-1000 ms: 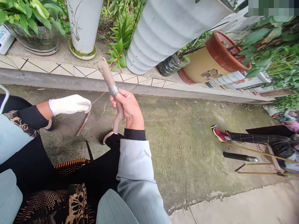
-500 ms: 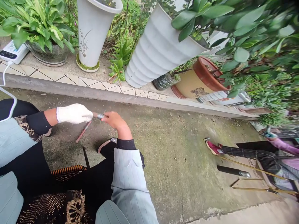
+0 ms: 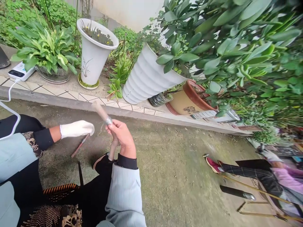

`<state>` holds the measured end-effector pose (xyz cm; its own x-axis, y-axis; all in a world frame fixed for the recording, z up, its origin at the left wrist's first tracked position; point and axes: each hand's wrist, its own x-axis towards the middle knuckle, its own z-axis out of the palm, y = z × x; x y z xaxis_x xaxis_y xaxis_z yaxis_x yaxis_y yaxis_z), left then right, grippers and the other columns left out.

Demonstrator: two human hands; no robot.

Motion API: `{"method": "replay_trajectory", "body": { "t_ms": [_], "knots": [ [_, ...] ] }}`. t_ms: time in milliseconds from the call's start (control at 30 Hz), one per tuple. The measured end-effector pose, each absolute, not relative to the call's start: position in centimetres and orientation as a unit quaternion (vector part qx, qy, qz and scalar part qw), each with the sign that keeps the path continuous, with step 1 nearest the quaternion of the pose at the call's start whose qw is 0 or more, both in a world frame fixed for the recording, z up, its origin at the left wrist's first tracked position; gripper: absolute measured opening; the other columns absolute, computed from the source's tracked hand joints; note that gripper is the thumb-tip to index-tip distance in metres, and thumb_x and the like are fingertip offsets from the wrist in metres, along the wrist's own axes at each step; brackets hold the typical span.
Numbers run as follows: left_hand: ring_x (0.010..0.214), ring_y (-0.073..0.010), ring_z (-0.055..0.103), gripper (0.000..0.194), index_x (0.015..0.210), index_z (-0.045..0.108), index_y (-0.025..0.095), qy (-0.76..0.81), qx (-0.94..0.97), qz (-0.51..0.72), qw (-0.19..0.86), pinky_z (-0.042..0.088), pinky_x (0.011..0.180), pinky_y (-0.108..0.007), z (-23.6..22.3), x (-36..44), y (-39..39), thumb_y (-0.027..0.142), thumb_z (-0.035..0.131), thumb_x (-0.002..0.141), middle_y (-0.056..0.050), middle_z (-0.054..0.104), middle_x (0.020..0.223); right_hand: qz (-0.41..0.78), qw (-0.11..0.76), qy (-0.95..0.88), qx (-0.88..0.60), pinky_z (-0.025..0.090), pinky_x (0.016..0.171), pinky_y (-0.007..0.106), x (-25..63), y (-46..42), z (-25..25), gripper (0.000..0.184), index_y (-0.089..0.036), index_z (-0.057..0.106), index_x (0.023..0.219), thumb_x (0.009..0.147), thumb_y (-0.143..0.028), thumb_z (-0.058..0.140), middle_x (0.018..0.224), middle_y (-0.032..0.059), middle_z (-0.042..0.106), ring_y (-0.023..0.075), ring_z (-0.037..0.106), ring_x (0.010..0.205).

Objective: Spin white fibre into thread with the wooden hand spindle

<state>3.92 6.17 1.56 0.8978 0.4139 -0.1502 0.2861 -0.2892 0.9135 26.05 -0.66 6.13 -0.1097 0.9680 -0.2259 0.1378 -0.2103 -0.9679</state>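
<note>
My left hand (image 3: pixel 78 129), in a white knitted glove, is closed around a thin reddish-brown rod-like tool (image 3: pixel 80 147), which slants down towards the ground. Its upper end is hidden by the glove, so its kind is unclear. My bare right hand (image 3: pixel 121 132) grips a brownish wooden stick (image 3: pixel 101 113) with silvery wire wound around it by my thumb. The stick's far end tilts up and away, slightly blurred, while its lower part passes behind my fingers and shows again above my shoe. A gap separates the two hands.
Potted plants line a tiled ledge (image 3: pixel 71 94), among them a white fluted pot (image 3: pixel 151 75) and a brown-rimmed pot (image 3: pixel 183 99). A white device (image 3: pixel 21 72) with a cable sits at the left. Another person (image 3: pixel 258 173) is at the right, near a wooden frame (image 3: pixel 258 213).
The wire-wound stick has come away from my gloved hand. My right hand has turned it so its far end points up. My left hand keeps the reddish tool. The view has tilted upward.
</note>
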Motion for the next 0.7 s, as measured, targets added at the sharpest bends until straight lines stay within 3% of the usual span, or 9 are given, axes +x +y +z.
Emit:
{"method": "replay_trajectory", "body": {
  "t_ms": [100,233,333,433,533,700],
  "knots": [
    [0.065,-0.012,0.051,0.032,0.077,0.058,0.014,0.166,0.825,0.018,0.54,0.038,0.062,-0.021,1.5,4.2,5.5,0.036,0.039,0.09,-0.002,0.061,0.074,0.435,0.359,-0.5,-0.657,0.039,0.06,0.024,26.4,0.4,5.3,0.029,-0.016,0.061,0.088,0.08,-0.042,0.055,0.074,0.0026,0.06,0.0113,0.049,0.062],
    [0.058,-0.0114,0.046,0.03,0.071,0.057,0.017,0.144,0.894,0.005,0.424,0.032,0.058,-0.023,1.9,3.9,5.5,0.031,0.039,0.091,0.0,0.057,0.065,0.266,0.108,-0.599,-0.747,0.034,0.06,0.026,25.7,1.2,3.6,0.022,-0.017,0.065,0.085,0.08,-0.037,0.059,0.076,0.005,0.064,0.0145,0.051,0.067],
    [0.053,-0.0119,0.042,0.029,0.068,0.056,0.018,0.163,0.922,0.011,0.35,0.029,0.055,-0.024,2.6,3.5,6.0,0.029,0.04,0.09,0.001,0.054,0.061,0.313,-0.052,-0.667,-0.674,0.031,0.058,0.025,24.6,1.1,2.5,0.02,-0.017,0.067,0.082,0.078,-0.036,0.062,0.078,0.0057,0.065,0.0148,0.052,0.069],
    [0.053,-0.0122,0.042,0.028,0.066,0.056,0.018,0.185,0.923,0.004,0.337,0.028,0.055,-0.025,3.2,3.1,6.8,0.028,0.041,0.088,0.0,0.054,0.06,0.456,-0.121,-0.71,-0.523,0.031,0.057,0.023,23.7,0.6,2.4,0.016,-0.018,0.069,0.08,0.075,-0.034,0.066,0.068,-0.0002,0.061,0.0122,0.051,0.065],
    [0.058,-0.0117,0.046,0.028,0.07,0.057,0.017,0.192,0.888,0.004,0.418,0.032,0.058,-0.022,3.0,2.9,7.3,0.03,0.041,0.088,0.0,0.058,0.066,0.571,-0.056,-0.707,-0.414,0.033,0.059,0.021,24.1,0.1,3.4,0.019,-0.019,0.069,0.085,0.075,-0.035,0.067,0.065,-0.0038,0.057,0.0104,0.05,0.064],
    [0.057,-0.0116,0.048,0.033,0.079,0.058,0.013,0.231,0.776,0.06,0.584,0.036,0.053,-0.022,1.0,3.4,6.7,0.041,0.042,0.086,-0.004,0.061,0.071,0.587,0.256,-0.577,-0.507,0.039,0.065,0.023,25.8,-0.4,4.3,0.035,-0.014,0.066,0.098,0.074,-0.04,0.066,0.073,-0.0009,0.058,0.0109,0.05,0.066]
  ]
}}
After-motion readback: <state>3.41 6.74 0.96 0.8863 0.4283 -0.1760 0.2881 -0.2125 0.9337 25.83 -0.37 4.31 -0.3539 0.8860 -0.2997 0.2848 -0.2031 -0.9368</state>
